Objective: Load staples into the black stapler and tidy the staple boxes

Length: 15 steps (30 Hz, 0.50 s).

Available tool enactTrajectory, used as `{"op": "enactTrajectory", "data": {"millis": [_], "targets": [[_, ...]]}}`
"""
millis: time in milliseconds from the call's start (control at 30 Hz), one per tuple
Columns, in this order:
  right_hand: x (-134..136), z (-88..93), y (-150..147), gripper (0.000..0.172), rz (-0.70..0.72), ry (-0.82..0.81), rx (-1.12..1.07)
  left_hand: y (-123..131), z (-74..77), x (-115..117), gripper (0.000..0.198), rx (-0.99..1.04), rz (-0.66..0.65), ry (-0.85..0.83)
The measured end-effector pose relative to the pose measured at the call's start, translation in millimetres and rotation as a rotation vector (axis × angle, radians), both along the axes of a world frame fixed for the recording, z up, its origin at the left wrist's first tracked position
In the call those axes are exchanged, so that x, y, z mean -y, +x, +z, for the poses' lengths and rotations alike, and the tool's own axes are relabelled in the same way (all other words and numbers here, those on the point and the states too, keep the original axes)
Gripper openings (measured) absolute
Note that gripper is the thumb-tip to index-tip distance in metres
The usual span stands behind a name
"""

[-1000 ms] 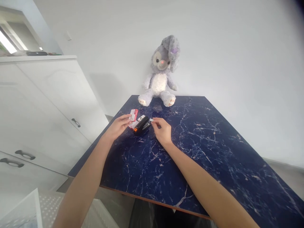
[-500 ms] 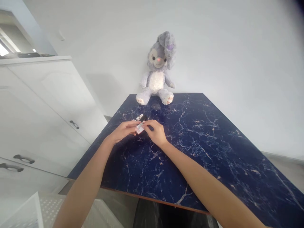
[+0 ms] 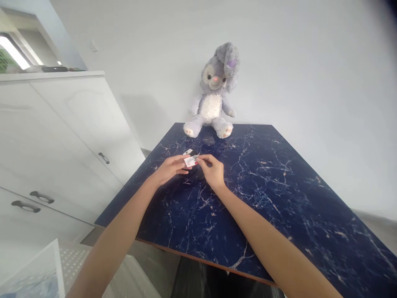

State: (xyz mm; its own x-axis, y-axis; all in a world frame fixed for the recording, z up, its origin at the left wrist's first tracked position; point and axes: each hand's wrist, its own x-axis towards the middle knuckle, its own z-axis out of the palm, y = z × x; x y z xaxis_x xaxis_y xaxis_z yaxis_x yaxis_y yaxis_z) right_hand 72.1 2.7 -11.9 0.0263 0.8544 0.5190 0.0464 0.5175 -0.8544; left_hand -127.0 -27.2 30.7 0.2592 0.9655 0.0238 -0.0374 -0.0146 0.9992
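A small flat white piece with red and grey print, like a card or a little packet, is between my two hands just above the table. On its left edge are the fingers of my left hand, the lower ones slightly spread beneath. Thumb and forefinger of my right hand pinch its right corner. Just behind it shows a small black-and-white piece, partly covered by the white one; whether the two are joined I cannot tell.
The blue marble-patterned table stands against the wall. A grey plush rabbit sits at its far edge. White cabinets with dark handles line the left side. A white perforated basket is at the lower left.
The white piece has turned, so its printed face lies more level and sideways. My left fingers have opened a little beneath it. The whole view has shifted slightly.
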Motion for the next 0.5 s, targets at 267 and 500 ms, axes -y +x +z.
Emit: {"op": "enactTrajectory", "data": {"millis": [267, 500], "targets": [[-26, -12.9, 9, 0.034, 0.136, -0.354, -0.479, -15, -5.9, -9, 0.035, -0.120, 0.177, 0.048], [-20, -10.4, 5, 0.027, 0.269, -0.329, -0.318, -14, -5.7, -8, 0.031, -0.406, 0.241, 0.238]]}}
